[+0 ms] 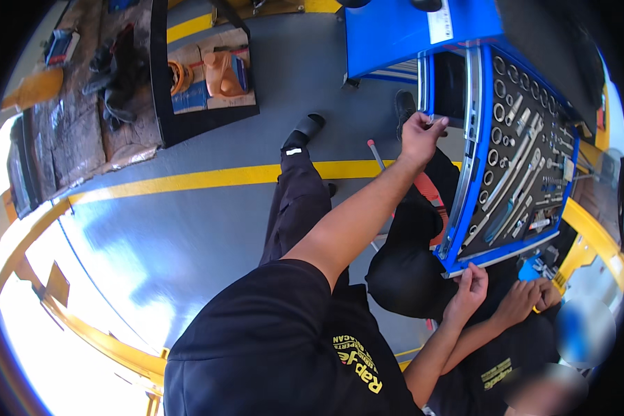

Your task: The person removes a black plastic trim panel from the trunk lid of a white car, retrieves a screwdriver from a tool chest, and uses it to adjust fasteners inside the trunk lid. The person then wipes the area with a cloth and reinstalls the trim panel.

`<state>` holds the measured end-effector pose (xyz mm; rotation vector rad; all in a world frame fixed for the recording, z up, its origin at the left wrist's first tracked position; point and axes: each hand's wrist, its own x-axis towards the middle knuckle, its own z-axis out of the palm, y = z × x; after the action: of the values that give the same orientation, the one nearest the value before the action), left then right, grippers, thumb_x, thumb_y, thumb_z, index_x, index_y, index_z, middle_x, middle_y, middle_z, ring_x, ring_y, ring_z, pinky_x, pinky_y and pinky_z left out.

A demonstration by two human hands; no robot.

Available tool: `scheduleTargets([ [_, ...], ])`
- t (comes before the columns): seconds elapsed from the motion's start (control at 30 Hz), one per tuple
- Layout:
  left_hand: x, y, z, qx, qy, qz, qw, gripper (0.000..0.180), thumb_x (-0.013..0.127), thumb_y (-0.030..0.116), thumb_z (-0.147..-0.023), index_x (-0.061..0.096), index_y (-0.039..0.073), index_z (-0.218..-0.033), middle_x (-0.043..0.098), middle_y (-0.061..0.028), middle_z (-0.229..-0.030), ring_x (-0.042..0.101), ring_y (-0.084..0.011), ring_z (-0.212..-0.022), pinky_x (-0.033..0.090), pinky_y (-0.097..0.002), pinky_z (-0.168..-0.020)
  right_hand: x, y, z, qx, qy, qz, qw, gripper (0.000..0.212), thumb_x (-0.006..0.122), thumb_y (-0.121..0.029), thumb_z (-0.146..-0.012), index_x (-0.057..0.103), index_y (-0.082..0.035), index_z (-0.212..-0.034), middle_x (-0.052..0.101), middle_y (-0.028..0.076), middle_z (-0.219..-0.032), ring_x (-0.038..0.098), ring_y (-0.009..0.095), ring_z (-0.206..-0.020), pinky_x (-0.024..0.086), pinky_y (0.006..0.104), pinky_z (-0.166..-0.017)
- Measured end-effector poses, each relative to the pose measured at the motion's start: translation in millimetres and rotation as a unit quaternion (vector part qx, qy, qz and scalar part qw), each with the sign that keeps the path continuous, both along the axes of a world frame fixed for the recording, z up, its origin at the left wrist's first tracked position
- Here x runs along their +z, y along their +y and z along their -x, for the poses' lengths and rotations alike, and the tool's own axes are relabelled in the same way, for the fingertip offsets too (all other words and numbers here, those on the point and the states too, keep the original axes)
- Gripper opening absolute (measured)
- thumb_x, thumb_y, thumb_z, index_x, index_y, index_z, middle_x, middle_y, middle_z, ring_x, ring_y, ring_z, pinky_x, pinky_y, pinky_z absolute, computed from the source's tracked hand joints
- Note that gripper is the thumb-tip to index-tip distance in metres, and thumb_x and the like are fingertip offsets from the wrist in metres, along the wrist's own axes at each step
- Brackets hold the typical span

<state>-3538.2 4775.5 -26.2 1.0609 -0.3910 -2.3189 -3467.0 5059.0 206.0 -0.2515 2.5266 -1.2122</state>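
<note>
A blue tool drawer [451, 262] stands pulled out at the right, filled with a dark tray of ring wrenches, ratchets, sockets and a long bar. At the drawer's left side, next to its metal slide rail [470, 111], is my left hand [421, 141]. Its thumb and fingers are pinched; a small shiny thing shows between them, too small to make out. My right hand [466, 295] is closed at the drawer's near front edge, fingertips against the metal strip. Part of its grip is hidden.
Close on the right, another person's hands [523, 299] are beside a blue object [534, 269]. A blue tool cabinet [388, 35] stands behind the drawer. A black stool seat [405, 277] is below. At the left is a workbench [69, 139] with a shelf of orange parts [223, 75].
</note>
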Motion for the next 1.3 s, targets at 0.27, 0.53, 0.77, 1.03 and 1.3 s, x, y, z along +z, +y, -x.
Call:
scheduleTargets([
  [0.27,-46,-52,62,-0.114,0.017,-0.059,0.992,0.087,0.07,0.007,-0.093,0.021,0.009,-0.166,0.045,-0.016,-0.159,0.059,-0.0311,-0.133,0.054,-0.0515,-0.1,7,4,0,0.01,-0.032,0.017,0.999,0.018,0.068,-0.015,-0.109,0.066,-0.002,-0.12,0.062,0.007,-0.125,0.065,0.012,-0.099,0.057,0.0264,-0.081],
  [0.53,-90,-112,120,0.046,0.107,-0.096,0.989,0.048,0.068,0.005,-0.094,0.051,0.014,-0.138,0.062,-0.0078,-0.135,0.06,-0.0261,-0.126,0.05,-0.0514,-0.102,10,-11,-3,-0.012,-0.035,0.007,0.999,0.015,0.071,-0.01,-0.106,0.067,-0.001,-0.117,0.058,0.002,-0.109,0.059,0.009,-0.09,0.052,0.0243,-0.081],
  [0.77,-70,-80,73,-0.016,0.032,-0.099,0.994,0.037,0.076,0.019,-0.097,0.06,0.006,-0.128,0.07,-0.0111,-0.121,0.069,-0.026,-0.109,0.057,-0.0446,-0.092,5,-16,-13,-0.054,-0.015,-0.003,0.998,0.019,0.068,-0.014,-0.108,0.068,0.001,-0.12,0.067,0.004,-0.108,0.063,0.01,-0.092,0.053,0.0262,-0.081],
  [1.03,-67,71,-51,-0.212,-0.039,-0.1,0.971,0.038,0.082,0.032,-0.095,0.073,0.001,-0.117,0.077,-0.0089,-0.1,0.071,-0.021,-0.089,0.054,-0.0378,-0.084,-3,-10,-11,-0.055,-0.019,-0.002,0.998,0.029,0.068,-0.018,-0.109,0.068,0.001,-0.131,0.072,0.009,-0.12,0.067,0.013,-0.103,0.055,0.0293,-0.088],
  [1.3,-19,123,-120,-0.455,-0.377,0.091,0.802,0.138,0.102,0.052,-0.064,0.028,-0.006,-0.165,0.022,-0.0323,-0.171,0.032,-0.0444,-0.156,0.037,-0.0506,-0.123,-15,0,0,-0.032,0.014,0.009,0.999,0.027,0.069,-0.019,-0.109,0.067,0.0,-0.128,0.071,0.007,-0.116,0.068,0.013,-0.101,0.056,0.0285,-0.084],
])
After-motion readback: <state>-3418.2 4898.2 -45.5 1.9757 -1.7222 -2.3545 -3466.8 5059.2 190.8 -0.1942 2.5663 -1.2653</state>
